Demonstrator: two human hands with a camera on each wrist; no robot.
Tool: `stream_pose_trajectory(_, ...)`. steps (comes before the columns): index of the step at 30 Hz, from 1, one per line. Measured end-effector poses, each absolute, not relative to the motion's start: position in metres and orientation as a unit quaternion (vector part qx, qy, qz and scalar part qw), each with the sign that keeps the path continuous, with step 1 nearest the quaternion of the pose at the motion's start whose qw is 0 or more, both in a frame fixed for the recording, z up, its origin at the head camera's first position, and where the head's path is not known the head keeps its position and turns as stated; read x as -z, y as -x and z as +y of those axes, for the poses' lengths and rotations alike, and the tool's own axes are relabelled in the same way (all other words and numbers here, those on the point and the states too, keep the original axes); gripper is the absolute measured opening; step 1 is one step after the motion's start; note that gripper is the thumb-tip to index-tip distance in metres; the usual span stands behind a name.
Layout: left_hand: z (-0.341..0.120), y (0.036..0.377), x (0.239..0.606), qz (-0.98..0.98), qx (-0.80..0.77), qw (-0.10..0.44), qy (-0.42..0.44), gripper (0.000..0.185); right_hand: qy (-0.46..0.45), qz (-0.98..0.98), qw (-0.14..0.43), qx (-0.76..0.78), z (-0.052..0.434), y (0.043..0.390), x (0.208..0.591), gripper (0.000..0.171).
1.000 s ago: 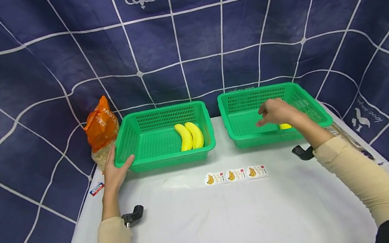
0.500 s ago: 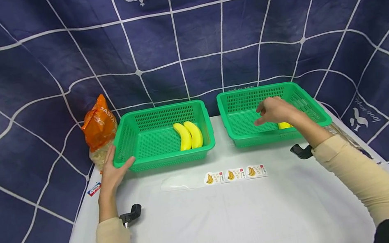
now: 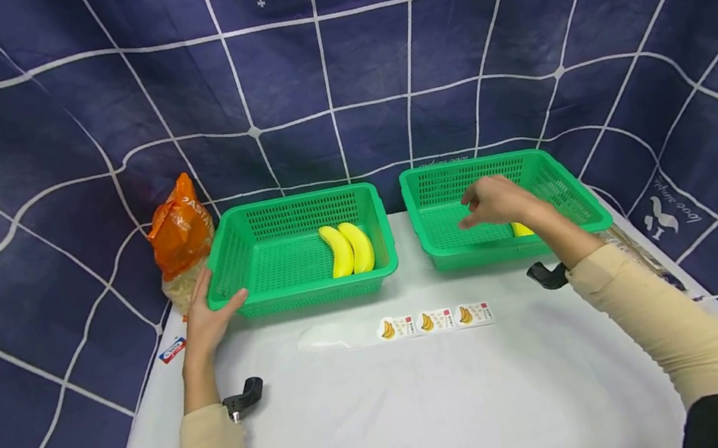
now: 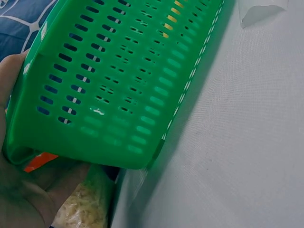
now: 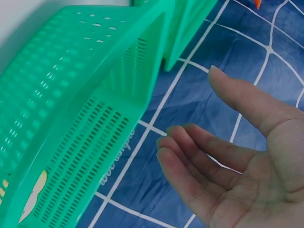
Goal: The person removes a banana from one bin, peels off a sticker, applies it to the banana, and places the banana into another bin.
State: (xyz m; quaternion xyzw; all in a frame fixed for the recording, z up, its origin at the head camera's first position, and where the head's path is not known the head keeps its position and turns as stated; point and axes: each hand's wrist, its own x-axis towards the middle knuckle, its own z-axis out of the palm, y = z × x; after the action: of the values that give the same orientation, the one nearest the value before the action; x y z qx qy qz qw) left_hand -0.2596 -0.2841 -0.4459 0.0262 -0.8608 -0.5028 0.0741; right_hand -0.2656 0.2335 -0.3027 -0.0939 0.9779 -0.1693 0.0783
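Two yellow bananas (image 3: 346, 249) lie side by side in the left green basket (image 3: 314, 297). My left hand (image 3: 203, 321) grips this basket's near left corner. In the left wrist view, the thumb (image 4: 10, 71) is at the rim and the fingers (image 4: 64, 183) pass beneath its lip. Over the right green basket (image 3: 487, 255) hovers my right hand (image 3: 499, 200), palm down, its fingers loosely bent and holding nothing. Below it in that basket a yellow thing (image 3: 522, 229) shows in part, mostly hidden by the arm and hand; its kind cannot be told.
Stickers with banana pictures (image 3: 435, 321) lie in a row on the white table (image 3: 453, 402), on a clear sheet. An orange and clear bag (image 3: 183, 233) stands left of the left basket. A dark blue curtain (image 3: 371, 61) hangs behind.
My right hand has moved slightly to the left and away from me over the right basket. The left hand stays at its basket's corner.
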Motion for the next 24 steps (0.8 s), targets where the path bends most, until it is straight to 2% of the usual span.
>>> stream_pose_trajectory(10, -0.284, 0.260, 0.446, -0.858, 0.507, 0.071, -0.033, 0.097, 0.122, 0.974, 0.079, 0.175, 0.211, 0.273, 0.297, 0.055)
stream_pose_trajectory(24, -0.284, 0.260, 0.447, -0.853, 0.516, 0.071, -0.027, 0.097, 0.159, 0.960, 0.097, 0.211, 0.150, 0.293, 0.282, 0.056)
